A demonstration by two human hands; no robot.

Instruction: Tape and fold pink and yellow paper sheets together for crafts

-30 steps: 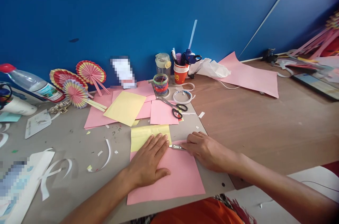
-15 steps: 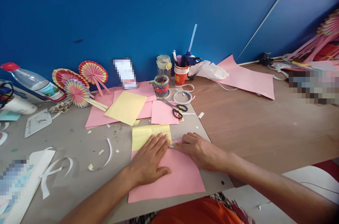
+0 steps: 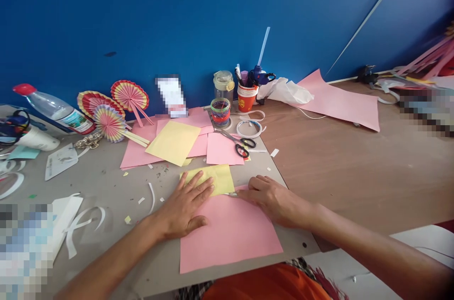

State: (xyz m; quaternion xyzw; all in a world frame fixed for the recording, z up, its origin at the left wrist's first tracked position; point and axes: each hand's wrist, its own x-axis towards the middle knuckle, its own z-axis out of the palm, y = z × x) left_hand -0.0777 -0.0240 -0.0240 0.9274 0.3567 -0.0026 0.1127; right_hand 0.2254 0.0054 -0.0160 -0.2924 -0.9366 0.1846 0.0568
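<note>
A pink sheet of paper (image 3: 230, 234) lies on the grey tabletop, with a yellow strip of paper (image 3: 224, 178) along its far edge. My left hand (image 3: 187, 208) rests flat, fingers spread, pressing on the left part of the yellow strip and the pink sheet. At the strip's right end, my right hand (image 3: 271, 198) is closed around a small silvery blade-like tool (image 3: 232, 194). Its tip lies at the line between yellow and pink; most of the tool is hidden in the fingers.
Behind the sheet lie a yellow square (image 3: 173, 143), pink papers (image 3: 225, 149), black-handled scissors (image 3: 242, 150) and a tape roll (image 3: 248, 128). A red cup of pens (image 3: 247, 98) stands near the wall. Folded paper fans (image 3: 130, 95) and a bottle (image 3: 56, 108) are at left.
My left hand has slid left and slightly away from the right hand, uncovering more of the yellow strip. The right hand stays at the strip's right end. The view has shifted slightly.
</note>
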